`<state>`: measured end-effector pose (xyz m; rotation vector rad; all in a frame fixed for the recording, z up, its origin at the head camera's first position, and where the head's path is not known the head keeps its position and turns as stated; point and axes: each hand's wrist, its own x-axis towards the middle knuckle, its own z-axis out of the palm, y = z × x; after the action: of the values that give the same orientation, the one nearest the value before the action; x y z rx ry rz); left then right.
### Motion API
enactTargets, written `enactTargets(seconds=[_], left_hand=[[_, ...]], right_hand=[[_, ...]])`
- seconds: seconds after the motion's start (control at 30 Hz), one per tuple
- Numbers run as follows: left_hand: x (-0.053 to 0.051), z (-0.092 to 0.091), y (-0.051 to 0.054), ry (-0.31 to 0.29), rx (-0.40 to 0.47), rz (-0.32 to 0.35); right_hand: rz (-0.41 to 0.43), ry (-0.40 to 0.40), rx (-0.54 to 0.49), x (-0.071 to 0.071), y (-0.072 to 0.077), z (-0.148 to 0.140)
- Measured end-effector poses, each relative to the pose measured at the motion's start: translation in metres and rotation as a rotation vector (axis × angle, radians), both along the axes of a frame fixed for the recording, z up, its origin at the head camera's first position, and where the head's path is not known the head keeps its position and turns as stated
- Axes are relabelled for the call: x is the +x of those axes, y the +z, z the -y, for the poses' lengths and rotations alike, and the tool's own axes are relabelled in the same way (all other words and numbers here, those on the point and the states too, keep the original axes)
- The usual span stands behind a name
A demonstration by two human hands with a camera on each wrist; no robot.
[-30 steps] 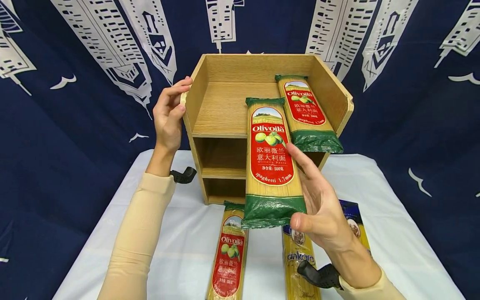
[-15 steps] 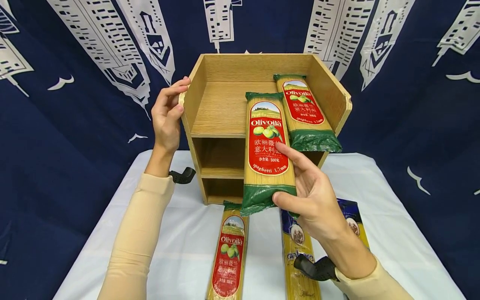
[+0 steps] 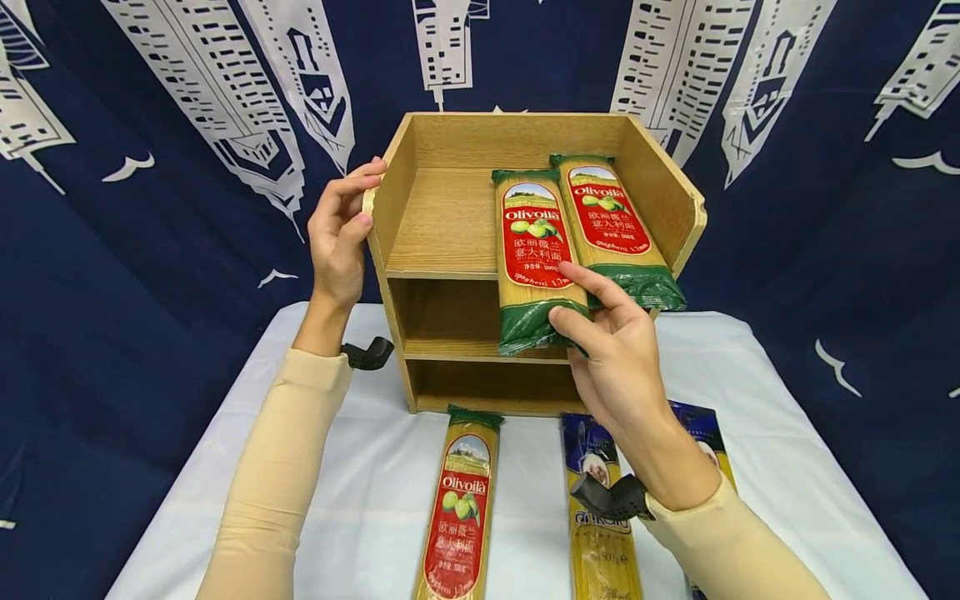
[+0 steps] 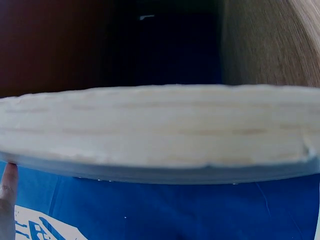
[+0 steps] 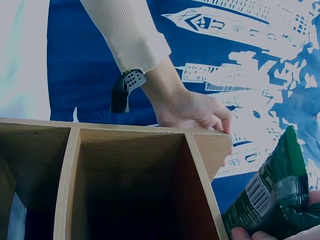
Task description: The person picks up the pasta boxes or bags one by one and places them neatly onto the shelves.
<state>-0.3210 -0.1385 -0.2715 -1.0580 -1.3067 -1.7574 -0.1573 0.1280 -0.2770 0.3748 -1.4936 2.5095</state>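
Altogether five packs (image 3: 534,250) show; two hands (image 3: 618,346); one shelf (image 3: 453,217).

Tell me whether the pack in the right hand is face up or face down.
Face up: in the head view, looking down, the pack shows its red label, and the right hand grips its green near end.

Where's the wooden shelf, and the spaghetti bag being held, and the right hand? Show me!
Wooden shelf (image 3: 450,225): head view, bare left part of its top board.
Held spaghetti bag (image 3: 535,252): head view, on its red label.
Right hand (image 3: 618,346): head view, middle of the hand.
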Motion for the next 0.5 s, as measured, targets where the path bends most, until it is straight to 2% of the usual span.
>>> enactTargets(seconds=[0.13,0.3,0.5], left_hand=[[0.000,-0.001,0.000,-0.003,0.000,0.003],[0.001,-0.001,0.000,0.001,0.002,0.007],[0.002,-0.001,0.000,-0.001,0.008,0.015]], right_hand=[[-0.005,0.009,0.018,0.002,-0.002,-0.003],[-0.018,0.045,0.138,0.015,-0.003,-0.012],[-0.081,-0.011,0.432,0.034,-0.001,-0.018]])
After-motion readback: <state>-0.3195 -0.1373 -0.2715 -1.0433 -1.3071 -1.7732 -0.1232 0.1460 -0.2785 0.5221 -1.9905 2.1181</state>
